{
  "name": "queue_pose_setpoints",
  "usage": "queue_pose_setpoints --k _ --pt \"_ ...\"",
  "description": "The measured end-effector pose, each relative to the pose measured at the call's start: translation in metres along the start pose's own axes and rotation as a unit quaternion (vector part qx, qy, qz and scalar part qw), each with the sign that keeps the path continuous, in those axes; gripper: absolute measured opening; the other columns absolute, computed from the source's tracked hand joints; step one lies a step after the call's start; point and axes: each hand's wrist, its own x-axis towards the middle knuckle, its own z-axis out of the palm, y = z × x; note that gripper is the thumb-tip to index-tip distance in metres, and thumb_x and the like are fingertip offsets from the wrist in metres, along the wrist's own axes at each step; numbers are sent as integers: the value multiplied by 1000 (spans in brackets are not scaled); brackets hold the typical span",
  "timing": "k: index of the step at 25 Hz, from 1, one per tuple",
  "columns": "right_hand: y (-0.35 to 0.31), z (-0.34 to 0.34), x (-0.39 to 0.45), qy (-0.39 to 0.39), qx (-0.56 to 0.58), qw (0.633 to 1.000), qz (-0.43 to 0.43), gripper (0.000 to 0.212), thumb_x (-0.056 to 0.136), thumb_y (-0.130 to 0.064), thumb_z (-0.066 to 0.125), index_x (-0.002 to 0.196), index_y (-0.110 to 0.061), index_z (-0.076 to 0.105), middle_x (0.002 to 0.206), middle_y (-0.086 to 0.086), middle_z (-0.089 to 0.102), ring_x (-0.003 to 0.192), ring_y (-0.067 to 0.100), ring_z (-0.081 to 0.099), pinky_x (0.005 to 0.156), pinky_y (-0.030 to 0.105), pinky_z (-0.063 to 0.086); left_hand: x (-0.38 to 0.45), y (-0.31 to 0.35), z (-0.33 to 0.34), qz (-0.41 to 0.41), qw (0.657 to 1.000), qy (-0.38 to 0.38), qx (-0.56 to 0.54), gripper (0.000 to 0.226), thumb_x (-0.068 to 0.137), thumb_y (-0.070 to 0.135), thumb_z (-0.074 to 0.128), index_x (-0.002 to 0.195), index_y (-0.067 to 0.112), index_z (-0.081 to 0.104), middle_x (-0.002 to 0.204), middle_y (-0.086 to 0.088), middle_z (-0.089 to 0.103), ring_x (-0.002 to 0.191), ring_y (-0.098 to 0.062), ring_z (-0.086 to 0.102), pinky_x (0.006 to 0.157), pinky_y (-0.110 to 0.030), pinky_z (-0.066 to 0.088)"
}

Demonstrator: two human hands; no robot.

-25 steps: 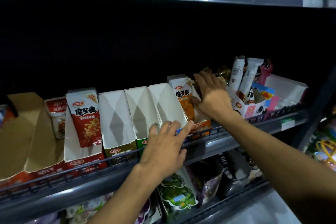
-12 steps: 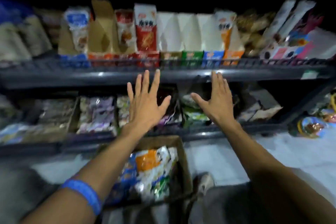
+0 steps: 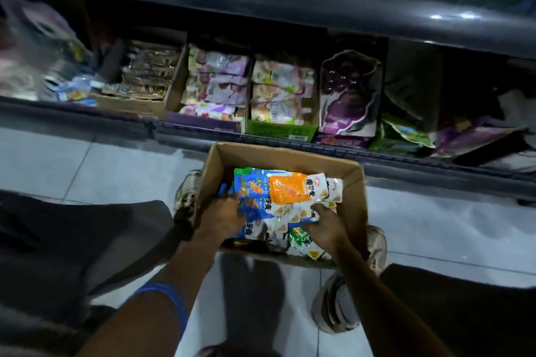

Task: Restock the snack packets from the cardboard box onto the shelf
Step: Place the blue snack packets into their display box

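Both hands among boxed snack packets (image 3: 287, 191)

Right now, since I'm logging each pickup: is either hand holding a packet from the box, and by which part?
Cannot be told. Both the left hand and right hand are down among the snack packets in the cardboard box; blur hides any grip.

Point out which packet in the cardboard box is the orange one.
The orange packet lies on top of the pile toward the far side of the cardboard box, ahead of both hands. The packets around it are blue, white or green.
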Motion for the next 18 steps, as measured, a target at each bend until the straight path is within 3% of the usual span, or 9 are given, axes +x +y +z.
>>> queue_pose_setpoints --k 3,6,9,12,16,18 --pt "-16 17 47 46 -109 987 -111 49 88 -28 61 136 -22 48 139 2 53 124 25 53 102 36 43 37 5 14 33 999 12 17 51 88 32 60 136 20 49 129 -11 62 119 -33 57 94 -40 50" --pt "-33 34 89 7 -221 961 -164 60 92 -23 51 148 -20 31 155 4 31 141 26 30 113 40 30 78 20 19 98 991 47 73 68 90 30 57 151 17 30 152 -10 39 138 -31 36 109 -40 34" --pt "-22 31 101 15 -319 935 -156 71 83 -19 61 147 -20 31 144 6 41 130 30 38 107 45 33 104 24 21 149 973 40 170 77 92 39 57 155 16 19 155 -8 31 140 -30 30 115 -43 21" --pt "5 22 88 10 -327 933 -147 54 80 -22 66 130 -23 46 130 3 53 120 28 48 105 44 34 113 25 21 142 966 38 211 76 87 42 65 149 18 30 138 -9 37 127 -31 36 113 -44 22" --pt "20 14 75 -188 -282 937 -80 46 82 -23 70 126 -21 59 132 2 55 122 23 52 100 30 43 110 35 20 189 963 16 191 87 82 31 73 152 16 24 146 -8 29 132 -29 32 109 -40 31" --pt "20 15 71 -200 -245 946 -71 29 82 -22 69 111 -19 67 117 1 63 111 22 59 89 27 48 107 37 22 185 966 -22 180 97 77 38 78 153 16 22 150 -7 28 136 -29 29 110 -40 30"
